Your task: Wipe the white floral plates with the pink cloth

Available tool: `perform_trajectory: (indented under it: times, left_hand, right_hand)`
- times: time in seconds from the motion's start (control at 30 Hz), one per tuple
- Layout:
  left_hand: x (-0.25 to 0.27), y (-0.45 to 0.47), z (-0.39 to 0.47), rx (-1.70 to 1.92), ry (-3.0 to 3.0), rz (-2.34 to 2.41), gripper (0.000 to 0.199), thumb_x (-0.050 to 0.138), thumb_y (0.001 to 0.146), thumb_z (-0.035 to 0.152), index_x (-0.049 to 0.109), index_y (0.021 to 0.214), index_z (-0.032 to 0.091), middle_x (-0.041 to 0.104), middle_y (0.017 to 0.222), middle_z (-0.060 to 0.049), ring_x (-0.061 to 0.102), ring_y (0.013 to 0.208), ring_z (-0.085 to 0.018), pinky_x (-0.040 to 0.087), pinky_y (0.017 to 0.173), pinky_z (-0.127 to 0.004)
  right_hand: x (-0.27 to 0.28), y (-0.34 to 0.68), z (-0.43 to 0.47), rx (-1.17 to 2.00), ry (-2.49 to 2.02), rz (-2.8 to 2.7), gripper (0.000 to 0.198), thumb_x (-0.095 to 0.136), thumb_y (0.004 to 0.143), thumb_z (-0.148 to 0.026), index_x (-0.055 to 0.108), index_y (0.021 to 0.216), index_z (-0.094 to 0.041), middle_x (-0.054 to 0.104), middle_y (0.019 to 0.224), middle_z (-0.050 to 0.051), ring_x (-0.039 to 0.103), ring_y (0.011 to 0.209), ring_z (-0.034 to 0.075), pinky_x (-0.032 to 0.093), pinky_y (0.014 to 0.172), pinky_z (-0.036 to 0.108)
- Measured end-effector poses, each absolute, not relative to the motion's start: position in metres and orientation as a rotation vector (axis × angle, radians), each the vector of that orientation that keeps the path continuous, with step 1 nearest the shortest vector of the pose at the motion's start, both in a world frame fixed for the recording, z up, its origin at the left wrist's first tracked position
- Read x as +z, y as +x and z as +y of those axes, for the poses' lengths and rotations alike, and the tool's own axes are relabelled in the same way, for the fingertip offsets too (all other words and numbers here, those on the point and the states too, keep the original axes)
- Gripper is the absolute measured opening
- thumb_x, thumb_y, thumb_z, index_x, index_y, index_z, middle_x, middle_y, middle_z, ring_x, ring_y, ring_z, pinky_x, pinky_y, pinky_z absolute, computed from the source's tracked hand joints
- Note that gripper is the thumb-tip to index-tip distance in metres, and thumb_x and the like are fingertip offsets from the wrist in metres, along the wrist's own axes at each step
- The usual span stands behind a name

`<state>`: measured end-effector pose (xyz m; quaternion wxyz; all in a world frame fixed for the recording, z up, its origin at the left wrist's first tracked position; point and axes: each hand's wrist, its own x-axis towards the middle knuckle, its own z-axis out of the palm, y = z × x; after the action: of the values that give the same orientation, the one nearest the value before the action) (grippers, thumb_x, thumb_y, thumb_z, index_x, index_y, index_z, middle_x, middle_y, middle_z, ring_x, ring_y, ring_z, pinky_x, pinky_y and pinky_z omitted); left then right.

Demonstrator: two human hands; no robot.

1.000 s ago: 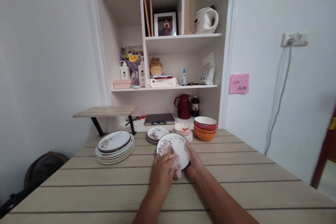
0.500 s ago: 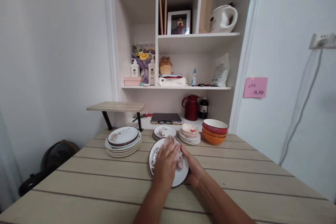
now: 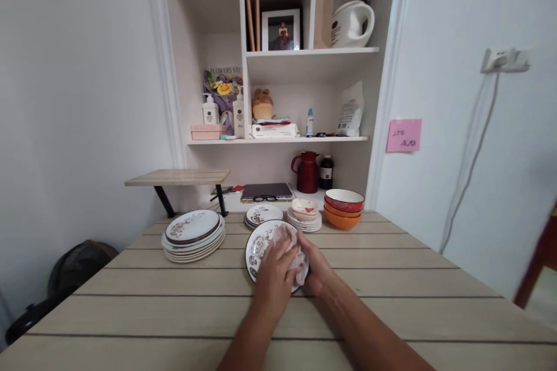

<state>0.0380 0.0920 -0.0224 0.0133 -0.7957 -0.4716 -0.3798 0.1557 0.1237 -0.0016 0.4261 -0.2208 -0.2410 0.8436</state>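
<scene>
A white plate (image 3: 256, 249) with a dark rim and brown flower pattern is held tilted above the table, its face toward me. My right hand (image 3: 317, 266) grips its right edge; some of those fingers are hidden behind the plate. Pressed on the plate's face is a crumpled pale pink cloth (image 3: 300, 261), with my left hand (image 3: 276, 264) closed over it. Just behind the plate lies a small stack of matching plates (image 3: 264, 214).
On the slatted table (image 3: 174, 313), a tall plate stack (image 3: 194, 231) stands left, beside a small raised shelf (image 3: 178, 177). Behind right are small dishes (image 3: 304, 214) and stacked bowls (image 3: 343, 214). A red jug (image 3: 307, 173) and laptop (image 3: 266, 191) sit at the back.
The view has swung a little to the right, so the surroundings sit further left. The plate is tilted differently, and my left hand with the cloth stays on its right part.
</scene>
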Motion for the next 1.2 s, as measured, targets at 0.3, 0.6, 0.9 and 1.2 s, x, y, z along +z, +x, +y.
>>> perform_trajectory:
  times: [0.3,0.6,0.9,1.2]
  left_hand:
    - [-0.009,0.027,0.086,-1.080,-2.129,-1.723,0.054,0.050,0.083,0.007,0.049,0.133,0.027,0.043,0.145,-0.005,0.038,0.134,-0.020,0.025,0.114,-0.048]
    - [-0.008,0.013,0.092,-1.185,-2.101,-1.735,0.051,0.045,0.088,0.013,0.043,0.138,0.025,0.039,0.148,-0.004,0.032,0.138,-0.018,0.024,0.115,-0.043]
    - [-0.022,0.036,0.087,-1.020,-2.502,-1.564,0.049,0.051,0.088,0.021,0.045,0.134,0.036,0.046,0.144,0.001,0.038,0.134,-0.018,0.013,0.116,-0.052]
    - [-0.008,0.024,0.086,-0.993,-2.004,-1.910,0.056,0.045,0.090,0.016,0.034,0.142,0.034,0.038,0.148,-0.003,0.037,0.135,-0.021,0.013,0.114,-0.056]
  right_hand:
    - [-0.005,0.166,0.129,2.050,-0.590,-0.635,0.061,0.056,0.080,-0.058,0.058,0.122,-0.014,0.074,0.099,0.012,0.069,0.091,0.026,0.048,0.090,0.042]
    - [-0.005,0.146,0.117,2.014,-0.627,-0.687,0.059,0.056,0.081,-0.055,0.057,0.123,-0.014,0.068,0.116,0.013,0.064,0.106,0.027,0.045,0.097,0.042]
    - [-0.012,0.174,0.141,1.962,-0.616,-0.577,0.060,0.055,0.081,-0.057,0.060,0.117,-0.009,0.073,0.098,0.015,0.069,0.091,0.027,0.048,0.091,0.041]
    - [0.005,0.160,0.122,1.911,-0.611,-0.658,0.060,0.054,0.083,-0.053,0.054,0.128,-0.013,0.066,0.120,0.014,0.063,0.108,0.028,0.044,0.099,0.043]
